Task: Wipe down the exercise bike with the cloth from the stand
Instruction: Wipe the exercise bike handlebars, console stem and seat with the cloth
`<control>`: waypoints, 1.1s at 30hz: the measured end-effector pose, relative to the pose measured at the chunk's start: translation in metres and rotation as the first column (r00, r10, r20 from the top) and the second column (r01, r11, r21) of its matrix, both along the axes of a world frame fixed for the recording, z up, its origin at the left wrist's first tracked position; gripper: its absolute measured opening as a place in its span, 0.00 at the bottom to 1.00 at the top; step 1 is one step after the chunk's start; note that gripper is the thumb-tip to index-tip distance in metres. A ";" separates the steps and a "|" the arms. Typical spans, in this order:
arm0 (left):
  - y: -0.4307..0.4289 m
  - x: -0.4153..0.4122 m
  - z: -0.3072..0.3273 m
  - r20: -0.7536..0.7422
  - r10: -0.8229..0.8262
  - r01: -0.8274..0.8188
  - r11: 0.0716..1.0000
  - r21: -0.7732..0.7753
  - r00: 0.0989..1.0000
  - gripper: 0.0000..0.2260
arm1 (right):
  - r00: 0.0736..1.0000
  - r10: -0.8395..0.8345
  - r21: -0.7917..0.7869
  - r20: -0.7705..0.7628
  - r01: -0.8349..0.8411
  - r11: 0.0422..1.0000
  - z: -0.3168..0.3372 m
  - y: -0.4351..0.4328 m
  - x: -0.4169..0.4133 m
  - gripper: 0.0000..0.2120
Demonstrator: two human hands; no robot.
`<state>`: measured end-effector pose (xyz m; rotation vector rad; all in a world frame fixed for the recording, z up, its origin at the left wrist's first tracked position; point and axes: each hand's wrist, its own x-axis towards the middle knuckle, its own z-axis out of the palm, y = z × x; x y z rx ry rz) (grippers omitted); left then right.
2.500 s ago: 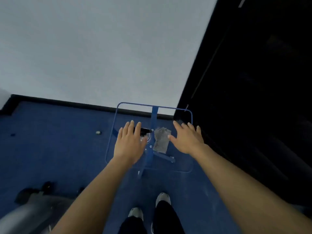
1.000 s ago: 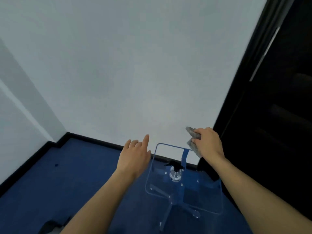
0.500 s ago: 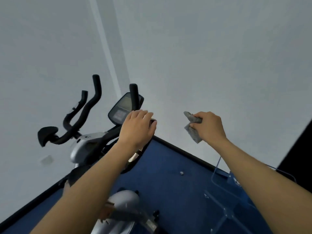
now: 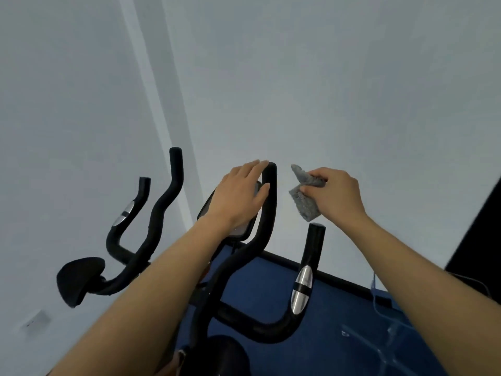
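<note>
The exercise bike fills the lower middle with black curved handlebars and a console screen between them. My left hand lies over the console, fingers apart, fingertips against the upright black bar. My right hand is held in the air just right of that bar, pinching a crumpled grey cloth. The cloth hangs clear of the bike. A second bar end with a silver sensor stands right below the cloth.
White walls meet in a corner behind the bike. Blue carpet covers the floor. The clear acrylic stand is at the lower right, by a dark doorway. A black padded rest sticks out at the left.
My right hand picked the cloth off the stand. My view swung left from the stand to the bike, and both hands came up to the console and handlebars.
</note>
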<state>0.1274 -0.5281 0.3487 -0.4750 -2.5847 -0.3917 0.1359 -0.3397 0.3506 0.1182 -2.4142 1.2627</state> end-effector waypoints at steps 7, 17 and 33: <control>-0.007 -0.037 -0.012 0.041 -0.170 0.160 0.969 0.188 0.985 0.20 | 0.998 -0.055 0.001 0.035 0.055 0.998 -0.008 -0.011 -0.007 0.07; -0.014 -0.047 -0.024 -0.003 -0.222 0.214 0.933 0.288 0.975 0.20 | 0.998 -0.039 -0.018 0.051 0.040 0.999 -0.012 -0.005 -0.030 0.09; -0.024 -0.089 -0.005 -0.091 -0.396 0.395 0.812 0.429 0.914 0.06 | 0.983 -0.185 -0.221 -0.012 0.178 0.959 -0.008 -0.057 -0.020 0.08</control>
